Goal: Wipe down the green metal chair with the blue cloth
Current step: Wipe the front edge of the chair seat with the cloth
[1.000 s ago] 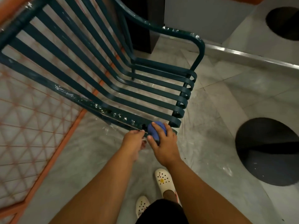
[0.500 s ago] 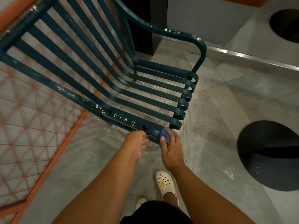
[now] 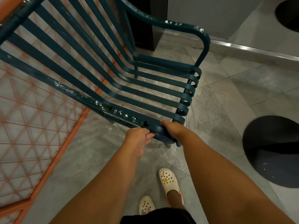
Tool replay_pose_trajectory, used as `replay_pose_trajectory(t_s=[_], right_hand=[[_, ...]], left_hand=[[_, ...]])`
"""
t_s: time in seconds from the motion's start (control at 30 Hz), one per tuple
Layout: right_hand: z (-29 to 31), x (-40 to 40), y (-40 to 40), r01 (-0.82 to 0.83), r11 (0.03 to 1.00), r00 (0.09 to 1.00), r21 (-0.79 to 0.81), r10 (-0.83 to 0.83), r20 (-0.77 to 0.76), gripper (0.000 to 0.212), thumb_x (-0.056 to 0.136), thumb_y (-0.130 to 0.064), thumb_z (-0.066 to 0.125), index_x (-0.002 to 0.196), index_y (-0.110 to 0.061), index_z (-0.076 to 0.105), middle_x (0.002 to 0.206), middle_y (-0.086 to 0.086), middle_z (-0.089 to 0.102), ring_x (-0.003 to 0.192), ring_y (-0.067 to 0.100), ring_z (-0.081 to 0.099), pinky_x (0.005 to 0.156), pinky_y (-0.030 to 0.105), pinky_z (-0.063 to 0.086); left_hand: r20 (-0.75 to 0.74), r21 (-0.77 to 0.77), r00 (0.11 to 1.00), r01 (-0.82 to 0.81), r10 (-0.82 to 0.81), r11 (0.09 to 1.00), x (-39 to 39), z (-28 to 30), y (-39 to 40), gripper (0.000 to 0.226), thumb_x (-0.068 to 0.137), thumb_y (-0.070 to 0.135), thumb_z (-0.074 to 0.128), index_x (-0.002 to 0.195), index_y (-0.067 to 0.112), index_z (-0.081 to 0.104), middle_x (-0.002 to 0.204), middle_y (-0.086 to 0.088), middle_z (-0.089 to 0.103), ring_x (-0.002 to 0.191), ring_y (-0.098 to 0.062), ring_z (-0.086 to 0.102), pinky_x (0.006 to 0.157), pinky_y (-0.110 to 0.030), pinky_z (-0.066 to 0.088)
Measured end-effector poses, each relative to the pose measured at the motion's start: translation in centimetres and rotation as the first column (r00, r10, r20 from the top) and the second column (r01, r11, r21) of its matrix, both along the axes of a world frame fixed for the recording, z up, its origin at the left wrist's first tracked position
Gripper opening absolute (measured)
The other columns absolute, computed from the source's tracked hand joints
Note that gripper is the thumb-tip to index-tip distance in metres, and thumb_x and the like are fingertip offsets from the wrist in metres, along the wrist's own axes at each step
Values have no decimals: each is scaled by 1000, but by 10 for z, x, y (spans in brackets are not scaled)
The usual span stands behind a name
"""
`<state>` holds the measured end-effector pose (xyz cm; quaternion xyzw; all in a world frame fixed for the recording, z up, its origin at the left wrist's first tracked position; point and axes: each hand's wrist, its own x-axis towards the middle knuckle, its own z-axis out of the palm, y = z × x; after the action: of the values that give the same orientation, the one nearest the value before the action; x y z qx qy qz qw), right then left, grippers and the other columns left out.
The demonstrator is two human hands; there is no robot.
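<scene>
- So the right hand (image 3: 174,128) is hooked over the near front corner of the green metal chair (image 3: 145,97), fingers curled down and under the rail. The grip is clamped on the blue cloth (image 3: 178,144), though only a small blue bit peeks out below the corner, right beside the wrist.
- What changed: a second ago that cloth sat on top of the rail as a plump blue wad under the fingers. Half a second ago it had slid toward the corner. Now it's gone over the edge and round to the underside, and the hand has rolled with it.
- My read: the top of that stretch is done and the wipe is wrapping the end and lower face of the rail. Makes sense, but plenty of chair is left.
- The left hand (image 3: 139,137) hasn't budged across all three shots. It pinches the same rail just beside the right hand, fingers tucked under the edge, holding the frame steady.
- Moving outward: white paint-like flecks (image 3: 119,113) dot the rail left of the hands, and they look just the same as before. More specks sit on the far armrest (image 3: 186,28). The slats look cleaner.
- The chair stands on a pale tiled floor (image 3: 242,97), with an orange mesh panel (image 3: 32,126) behind it on the left.
- White clogs (image 3: 169,180) are planted just below the hands.
</scene>
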<state>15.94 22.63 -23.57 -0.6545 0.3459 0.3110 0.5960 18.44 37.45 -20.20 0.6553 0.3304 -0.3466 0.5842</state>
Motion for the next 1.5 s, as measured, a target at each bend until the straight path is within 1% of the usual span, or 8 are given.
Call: replay_pose_trajectory(t_s=[0.27, 0.43, 0.67, 0.8, 0.93, 1.13, 1.37, 1.5], right_hand=[[-33, -33, 7, 311, 943, 950, 116, -313, 0, 50, 97, -53, 28, 106, -25, 68, 112, 17, 61, 67, 25, 50, 55, 31, 42], [-28, -29, 15, 697, 702, 716, 147, -671, -193, 33, 98, -35, 37, 94, -10, 57, 107, 15, 59, 92, 36, 57, 73, 42, 50], [-21, -29, 78, 579, 792, 802, -193, -511, 308, 49, 96, -48, 35, 141, -29, 42, 159, -4, 15, 142, 28, 22, 113, 54, 28], [-40, -24, 53, 754, 657, 655, -2, -752, 72, 54, 80, -58, 37, 113, -23, 60, 127, 10, 56, 108, 29, 57, 91, 47, 50], [-71, -36, 25, 807, 546, 585, 226, -789, -184, 31, 96, -38, 42, 108, -18, 62, 114, 17, 62, 92, 32, 60, 67, 38, 50], [-123, -35, 14, 852, 421, 514, 310, -784, -349, 37, 92, -38, 51, 122, -18, 59, 125, 20, 58, 95, 35, 59, 74, 40, 54], [-111, -26, 14, 875, 408, 481, 261, -786, -387, 26, 92, -35, 47, 101, -18, 65, 124, 17, 61, 88, 35, 58, 72, 38, 52], [-56, -35, 31, 827, 548, 561, 124, -819, -120, 29, 99, -29, 41, 108, -11, 62, 100, 13, 63, 79, 29, 60, 76, 41, 52]], left_hand=[[-39, -73, 999, -39, 37, 997, -1, 3, 3, 29, 92, -1, 50, 121, -3, 53, 95, -14, 71, 88, -19, 69, 81, -31, 53], [-42, -87, 999, -35, 32, 996, -2, 2, 4, 31, 93, 1, 49, 123, -4, 51, 95, -13, 70, 101, -24, 65, 103, -41, 44], [-1, -33, 998, -62, 62, 998, -12, -9, -6, 16, 87, 2, 57, 100, 6, 65, 86, -10, 73, 87, -21, 69, 83, -35, 52], [41, 29, 998, -45, 44, 999, -23, -15, -17, 19, 79, 4, 71, 94, 13, 65, 93, -5, 73, 90, -19, 68, 81, -30, 51], [111, 81, 992, -63, 54, 995, -32, -16, -24, 23, 75, 6, 76, 92, 15, 64, 93, -2, 73, 85, -14, 69, 71, -21, 51], [156, 51, 986, -72, 63, 996, -33, -23, -22, 26, 73, 5, 77, 93, 16, 64, 92, -1, 73, 84, -12, 70, 69, -19, 53], [170, 29, 983, -70, 64, 997, -33, -23, -21, 26, 73, 3, 77, 93, 14, 64, 93, -3, 73, 84, -13, 70, 69, -20, 53], [132, 68, 991, -12, 3, 998, -32, -18, -20, 25, 75, 10, 77, 94, 17, 63, 93, -1, 72, 84, -12, 68, 71, -22, 52]])
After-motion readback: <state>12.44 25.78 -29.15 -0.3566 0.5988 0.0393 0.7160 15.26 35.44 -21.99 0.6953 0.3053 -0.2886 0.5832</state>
